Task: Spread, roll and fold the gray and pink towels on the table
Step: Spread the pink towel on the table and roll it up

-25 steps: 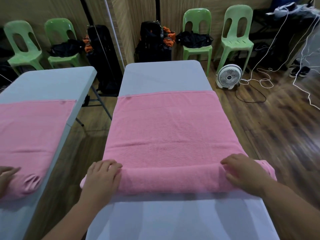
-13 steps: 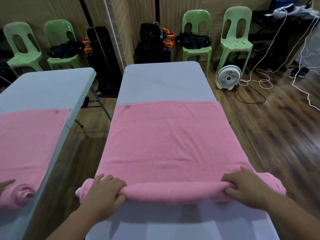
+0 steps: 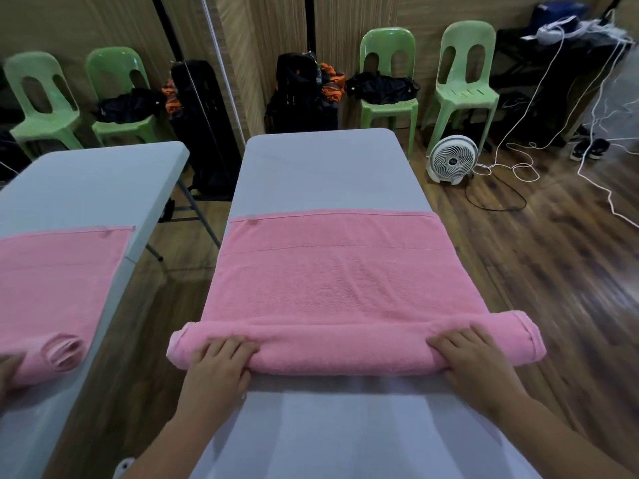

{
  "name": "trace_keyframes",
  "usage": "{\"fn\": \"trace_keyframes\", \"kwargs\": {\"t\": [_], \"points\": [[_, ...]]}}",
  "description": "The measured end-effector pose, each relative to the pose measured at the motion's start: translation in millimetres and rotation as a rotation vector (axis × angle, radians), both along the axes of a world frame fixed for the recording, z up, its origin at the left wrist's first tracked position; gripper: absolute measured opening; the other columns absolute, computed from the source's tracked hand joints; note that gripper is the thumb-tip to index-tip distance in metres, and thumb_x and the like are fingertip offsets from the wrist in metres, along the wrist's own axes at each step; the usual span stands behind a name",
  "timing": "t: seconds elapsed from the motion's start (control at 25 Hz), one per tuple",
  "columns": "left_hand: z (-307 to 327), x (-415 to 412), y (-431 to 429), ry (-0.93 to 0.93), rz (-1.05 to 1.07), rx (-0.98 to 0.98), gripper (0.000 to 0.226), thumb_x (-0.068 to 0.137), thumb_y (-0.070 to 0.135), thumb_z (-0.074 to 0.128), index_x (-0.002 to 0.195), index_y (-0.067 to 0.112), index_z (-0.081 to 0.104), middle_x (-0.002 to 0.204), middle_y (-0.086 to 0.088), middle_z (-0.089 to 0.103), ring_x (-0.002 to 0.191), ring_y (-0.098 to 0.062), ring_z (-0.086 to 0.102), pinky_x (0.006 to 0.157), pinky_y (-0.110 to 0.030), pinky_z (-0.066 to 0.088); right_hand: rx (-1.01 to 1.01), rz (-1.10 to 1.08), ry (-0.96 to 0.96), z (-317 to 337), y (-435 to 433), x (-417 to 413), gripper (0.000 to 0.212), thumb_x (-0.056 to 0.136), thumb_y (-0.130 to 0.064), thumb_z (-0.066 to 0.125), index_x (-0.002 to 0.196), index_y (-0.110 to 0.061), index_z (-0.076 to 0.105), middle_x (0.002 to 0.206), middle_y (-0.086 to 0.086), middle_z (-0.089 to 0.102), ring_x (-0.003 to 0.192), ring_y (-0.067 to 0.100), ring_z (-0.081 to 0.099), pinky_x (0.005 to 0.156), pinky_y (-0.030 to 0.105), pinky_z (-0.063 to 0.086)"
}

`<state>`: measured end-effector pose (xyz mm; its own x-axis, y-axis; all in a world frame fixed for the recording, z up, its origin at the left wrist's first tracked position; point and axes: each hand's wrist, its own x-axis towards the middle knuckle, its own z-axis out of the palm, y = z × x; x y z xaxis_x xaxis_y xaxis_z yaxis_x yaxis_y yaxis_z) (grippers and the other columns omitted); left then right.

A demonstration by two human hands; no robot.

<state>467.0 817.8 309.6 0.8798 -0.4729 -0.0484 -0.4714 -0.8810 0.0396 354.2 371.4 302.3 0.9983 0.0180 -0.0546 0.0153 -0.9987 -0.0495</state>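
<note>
A pink towel (image 3: 332, 281) lies across the white table (image 3: 325, 167). Its near end is wound into a thick roll (image 3: 345, 347) that overhangs both table edges. My left hand (image 3: 218, 364) rests palm down on the roll's left part, fingers curled over its top. My right hand (image 3: 473, 357) presses on the roll's right part in the same way. The flat part of the towel stretches away from the roll to a hemmed far edge. No gray towel is in sight.
A wall mirror at left reflects the table, towel and a hand (image 3: 8, 371). Green plastic chairs (image 3: 463, 84) and black bags (image 3: 304, 95) stand by the far wall. A white floor fan (image 3: 452, 160) and loose cables (image 3: 553, 146) lie on the wooden floor at right.
The roll has grown thicker and the flat part of the towel is shorter, its far edge drawn closer. Both hands stayed on the roll, shifting their hold as it turned.
</note>
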Motion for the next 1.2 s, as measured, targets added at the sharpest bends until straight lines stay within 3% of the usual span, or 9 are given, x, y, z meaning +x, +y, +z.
{"fn": "trace_keyframes", "kwargs": {"t": [0.16,0.28,0.52,0.64,0.76,0.84,1.0,1.08,1.2], "points": [[13,-17,9,-0.035,-0.037,-0.039,0.017,0.074,0.037,0.048,0.085,0.034,0.06,0.082,0.016,0.061,0.077,-0.016,0.054,0.075,-0.038,0.038,0.043,0.043,0.165,31,-3,0,0.034,0.064,-0.046,0.057,0.097,-0.04,0.065,0.09,-0.02,0.067,0.09,0.008,0.058,0.102,0.032,0.027],[23,-22,12,0.021,-0.064,-0.035,0.013,0.074,0.04,0.047,0.077,0.035,0.058,0.072,0.017,0.059,0.071,-0.014,0.049,0.07,-0.036,0.04,0.254,0.05,0.336,48,-11,4,0.033,0.067,-0.049,0.045,0.092,-0.039,0.064,0.088,-0.019,0.069,0.084,0.003,0.058,0.088,0.028,0.043],[20,5,-2,-0.056,-0.026,-0.061,0.035,0.087,0.044,0.05,0.115,0.029,0.063,0.116,0.007,0.061,0.109,-0.021,0.056,0.103,-0.053,0.04,0.135,0.09,-0.057,41,2,14,0.039,0.072,-0.038,0.063,0.107,-0.024,0.07,0.102,-0.004,0.07,0.093,0.018,0.062,0.088,0.041,0.052],[8,-9,3,0.065,-0.082,0.096,0.065,0.074,0.052,0.059,0.136,0.031,0.053,0.134,0.008,0.055,0.124,-0.02,0.05,0.112,-0.061,0.031,-0.018,0.115,0.018,23,12,-4,0.062,0.065,-0.049,0.065,0.123,-0.026,0.064,0.119,-0.005,0.065,0.11,0.02,0.06,0.104,0.052,0.043],[10,-6,-1,0.086,-0.026,0.071,0.056,0.07,0.042,0.052,0.124,0.033,0.06,0.116,0.01,0.065,0.107,-0.02,0.058,0.104,-0.054,0.04,0.017,0.036,-0.011,6,10,-5,0.056,0.055,-0.029,0.07,0.11,-0.029,0.067,0.103,-0.007,0.069,0.097,0.021,0.064,0.11,0.047,0.026],[14,-14,2,0.087,-0.039,0.022,0.043,0.068,0.044,0.053,0.11,0.037,0.063,0.101,0.016,0.066,0.093,-0.017,0.059,0.091,-0.047,0.045,0.032,0.043,0.041,19,11,-4,0.04,0.059,-0.036,0.062,0.098,-0.035,0.067,0.09,-0.015,0.068,0.088,0.016,0.063,0.11,0.041,0.023],[29,-19,11,0.21,-0.103,-0.009,0.034,0.069,0.049,0.05,0.101,0.042,0.061,0.088,0.022,0.061,0.085,-0.009,0.054,0.091,-0.044,0.043,0.264,0.034,0.345,51,2,5,0.027,0.067,-0.046,0.046,0.089,-0.041,0.062,0.088,-0.021,0.068,0.083,0.002,0.057,0.091,0.024,0.041],[35,3,5,0.214,-0.055,-0.034,0.039,0.073,0.051,0.045,0.108,0.043,0.06,0.096,0.022,0.062,0.093,-0.009,0.056,0.099,-0.045,0.039,0.358,-0.02,0.272,53,-2,22,0.024,0.07,-0.041,0.048,0.087,-0.036,0.064,0.088,-0.017,0.07,0.083,0.008,0.061,0.076,0.029,0.048],[36,22,-2,-0.001,0.028,-0.104,0.037,0.083,0.048,0.047,0.115,0.035,0.062,0.113,0.012,0.064,0.11,-0.018,0.056,0.105,-0.051,0.039,0.243,-0.001,-0.063,52,1,32,0.02,0.076,-0.028,0.064,0.094,-0.027,0.071,0.093,-0.007,0.072,0.087,0.018,0.065,0.08,0.035,0.052]]}}
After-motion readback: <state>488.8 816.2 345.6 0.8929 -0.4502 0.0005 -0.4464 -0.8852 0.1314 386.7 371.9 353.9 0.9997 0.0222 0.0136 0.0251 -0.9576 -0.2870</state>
